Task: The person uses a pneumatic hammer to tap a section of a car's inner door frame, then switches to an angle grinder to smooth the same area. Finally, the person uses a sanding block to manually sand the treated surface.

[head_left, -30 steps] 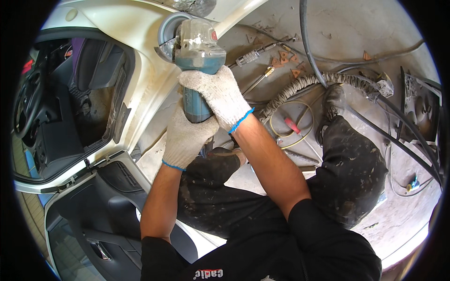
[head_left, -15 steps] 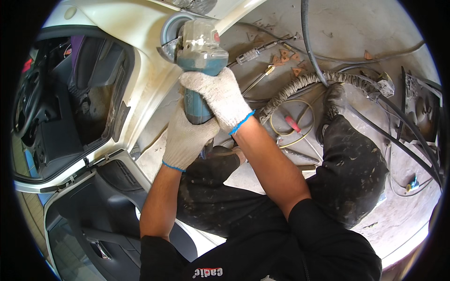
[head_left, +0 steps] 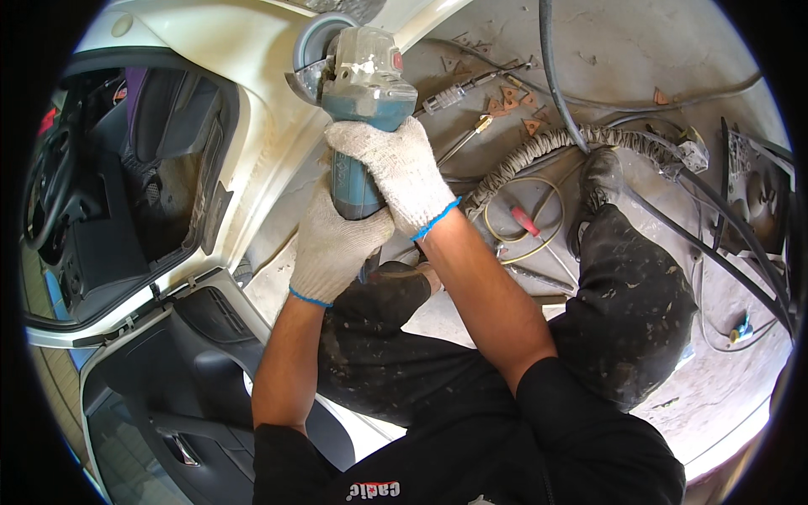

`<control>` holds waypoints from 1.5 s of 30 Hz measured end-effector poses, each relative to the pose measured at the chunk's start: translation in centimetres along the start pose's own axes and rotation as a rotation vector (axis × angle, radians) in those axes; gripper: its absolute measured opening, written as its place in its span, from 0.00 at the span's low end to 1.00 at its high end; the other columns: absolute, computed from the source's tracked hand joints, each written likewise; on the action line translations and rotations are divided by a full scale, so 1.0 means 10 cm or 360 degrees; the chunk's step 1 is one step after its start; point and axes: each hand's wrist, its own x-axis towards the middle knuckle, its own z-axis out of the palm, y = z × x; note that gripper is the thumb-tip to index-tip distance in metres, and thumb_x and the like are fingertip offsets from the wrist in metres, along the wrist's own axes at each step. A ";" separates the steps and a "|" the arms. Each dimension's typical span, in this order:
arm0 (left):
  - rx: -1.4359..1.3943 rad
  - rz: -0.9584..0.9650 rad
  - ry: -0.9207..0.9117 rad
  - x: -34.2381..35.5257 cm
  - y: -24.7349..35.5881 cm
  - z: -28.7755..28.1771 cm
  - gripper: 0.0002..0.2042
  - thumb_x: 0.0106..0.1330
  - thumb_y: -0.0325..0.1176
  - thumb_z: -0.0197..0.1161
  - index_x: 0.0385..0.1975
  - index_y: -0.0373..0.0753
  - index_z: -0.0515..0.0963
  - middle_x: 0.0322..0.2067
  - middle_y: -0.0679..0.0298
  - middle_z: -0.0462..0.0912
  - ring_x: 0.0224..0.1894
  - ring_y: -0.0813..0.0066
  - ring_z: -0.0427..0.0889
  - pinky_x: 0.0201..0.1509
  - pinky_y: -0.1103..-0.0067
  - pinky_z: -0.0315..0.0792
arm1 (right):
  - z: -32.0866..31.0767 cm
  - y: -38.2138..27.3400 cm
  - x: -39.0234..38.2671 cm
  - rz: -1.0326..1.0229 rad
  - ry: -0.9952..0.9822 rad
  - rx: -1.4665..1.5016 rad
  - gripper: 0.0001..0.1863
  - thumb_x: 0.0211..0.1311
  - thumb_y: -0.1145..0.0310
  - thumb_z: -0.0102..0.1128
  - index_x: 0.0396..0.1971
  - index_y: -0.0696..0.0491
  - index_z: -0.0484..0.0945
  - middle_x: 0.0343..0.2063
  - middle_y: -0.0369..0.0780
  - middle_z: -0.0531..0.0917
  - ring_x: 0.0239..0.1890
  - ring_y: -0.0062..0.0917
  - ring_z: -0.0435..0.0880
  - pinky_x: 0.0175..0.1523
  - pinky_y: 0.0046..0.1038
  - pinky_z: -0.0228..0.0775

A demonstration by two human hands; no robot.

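Both my hands, in knitted off-white gloves with blue cuffs, grip a teal angle grinder [head_left: 369, 94]. My right hand [head_left: 404, 172] wraps the body just behind the dusty, clear-coated head. Lower down, my left hand [head_left: 337, 240] closes round the rear end of the tool; some of its fingers are hidden beneath. The grinder's grey disc [head_left: 318, 46], with a guard partly round it, is against or very near the cream car body panel [head_left: 278, 114]. From this angle I cannot tell whether disc and panel touch.
An open car door [head_left: 219, 370] stands at my left, beside the car's doorway. On the concrete floor lie a hose in a wrinkled fabric sleeve [head_left: 547, 151], several rusty triangular metal pieces [head_left: 502, 107], a red-handled screwdriver [head_left: 525, 221] and black cables [head_left: 715, 215].
The grinder has shifted slightly up and to the right, its disc higher along the panel. Both hands keep their hold on it.
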 end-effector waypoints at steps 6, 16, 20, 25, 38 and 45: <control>-0.0056 -0.0065 -0.0006 0.01 -0.05 0.01 0.26 0.52 0.37 0.75 0.49 0.33 0.73 0.40 0.59 0.82 0.39 0.76 0.81 0.44 0.77 0.75 | -0.02 0.01 0.04 0.0056 -0.0014 -0.0025 0.16 0.53 0.68 0.71 0.39 0.60 0.79 0.28 0.41 0.83 0.29 0.24 0.83 0.37 0.28 0.77; -0.0186 -0.0378 -0.0041 0.00 0.02 0.02 0.26 0.52 0.35 0.75 0.49 0.32 0.73 0.35 0.62 0.82 0.35 0.77 0.81 0.41 0.77 0.76 | -0.01 -0.03 0.03 0.0098 0.0023 0.0036 0.14 0.51 0.70 0.69 0.38 0.59 0.82 0.28 0.38 0.83 0.29 0.19 0.80 0.37 0.26 0.74; -0.0071 -0.0021 0.0031 0.00 -0.11 0.01 0.25 0.52 0.34 0.74 0.47 0.32 0.73 0.35 0.62 0.82 0.33 0.77 0.81 0.37 0.79 0.76 | 0.04 -0.04 -0.03 0.0109 0.0056 0.0137 0.14 0.51 0.70 0.69 0.38 0.58 0.82 0.28 0.38 0.83 0.29 0.19 0.80 0.37 0.26 0.74; -0.0205 -0.0145 0.0007 -0.01 0.03 0.05 0.22 0.53 0.34 0.74 0.45 0.32 0.74 0.33 0.62 0.82 0.31 0.78 0.81 0.34 0.80 0.75 | -0.03 0.01 0.04 0.0110 -0.0003 0.0004 0.16 0.53 0.67 0.70 0.38 0.60 0.80 0.27 0.40 0.82 0.28 0.23 0.81 0.36 0.28 0.76; -0.0240 -0.0284 0.0001 -0.03 0.11 -0.01 0.23 0.53 0.33 0.74 0.46 0.32 0.73 0.34 0.63 0.81 0.32 0.80 0.79 0.35 0.80 0.73 | 0.03 -0.01 0.04 0.0057 -0.0043 0.0035 0.16 0.52 0.67 0.69 0.38 0.60 0.81 0.28 0.38 0.83 0.29 0.20 0.80 0.37 0.26 0.74; -0.0063 -0.0088 0.0027 -0.04 0.03 -0.03 0.25 0.52 0.34 0.74 0.48 0.32 0.73 0.35 0.63 0.81 0.33 0.79 0.80 0.36 0.80 0.74 | 0.04 -0.01 0.01 0.0042 0.0006 -0.0025 0.16 0.50 0.67 0.70 0.38 0.59 0.82 0.28 0.37 0.83 0.30 0.20 0.79 0.38 0.26 0.74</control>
